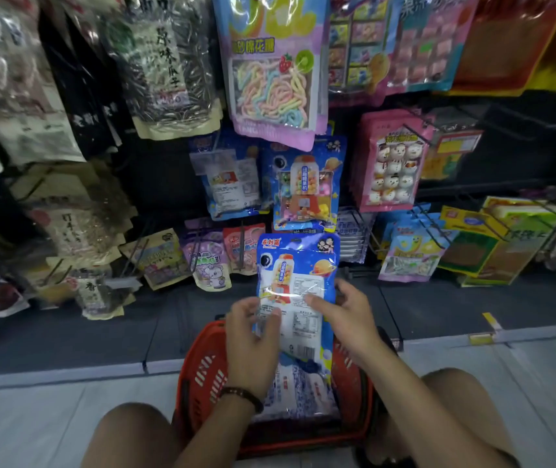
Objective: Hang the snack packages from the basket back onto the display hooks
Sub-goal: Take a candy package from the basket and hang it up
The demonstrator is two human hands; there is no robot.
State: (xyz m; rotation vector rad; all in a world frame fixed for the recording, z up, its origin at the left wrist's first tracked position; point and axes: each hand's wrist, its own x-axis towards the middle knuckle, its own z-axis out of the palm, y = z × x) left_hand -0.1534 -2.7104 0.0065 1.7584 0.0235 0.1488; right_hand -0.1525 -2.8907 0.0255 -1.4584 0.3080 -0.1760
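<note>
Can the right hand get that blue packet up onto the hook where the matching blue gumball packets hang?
Probably yes. The right hand already grips the blue packet, the matching packets hang directly above, and nothing lies between.

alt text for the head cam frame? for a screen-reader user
Both bare hands, left hand and right hand, hold a blue plastic snack package upright above a red plastic shopping basket with more packages inside. Matching blue packages hang on the display wall directly above, among other snack bags.
</note>
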